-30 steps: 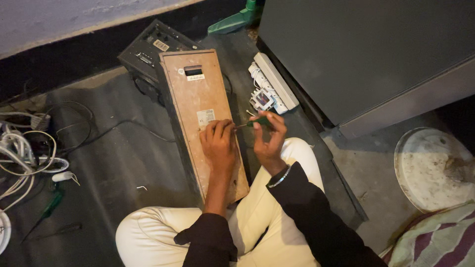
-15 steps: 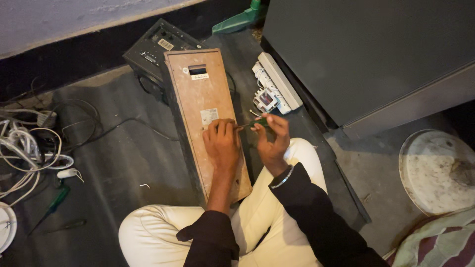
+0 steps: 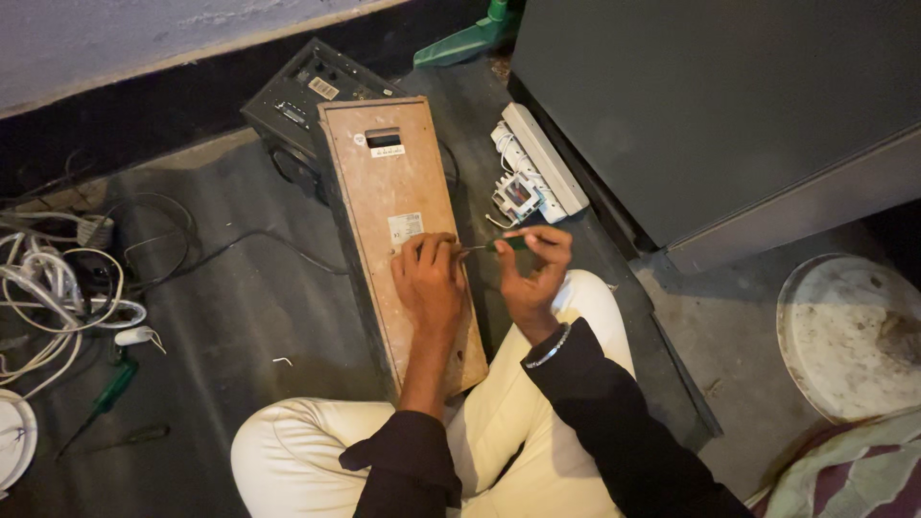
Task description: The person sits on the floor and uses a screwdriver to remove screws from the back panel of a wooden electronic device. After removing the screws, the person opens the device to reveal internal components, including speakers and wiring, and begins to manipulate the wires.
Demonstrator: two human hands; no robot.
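Note:
A long wooden speaker box (image 3: 393,192) lies back-up on the floor in front of my crossed legs. My left hand (image 3: 429,278) rests on its brown back panel near the right edge, fingers curled down onto the wood. My right hand (image 3: 533,273) is beside it, gripping a small green-handled screwdriver (image 3: 499,246) held sideways, its tip pointing left at the panel's edge by my left fingers.
A second dark speaker box (image 3: 297,96) lies behind the wooden one. A white power strip with an opened small device (image 3: 532,173) sits to the right, next to a large dark cabinet (image 3: 729,105). White cables (image 3: 48,288) and a green screwdriver (image 3: 110,388) lie at left; a round white lid (image 3: 854,336) at right.
The view has shifted slightly. My right hand has turned the screwdriver a little while my left hand stays pressed on the panel.

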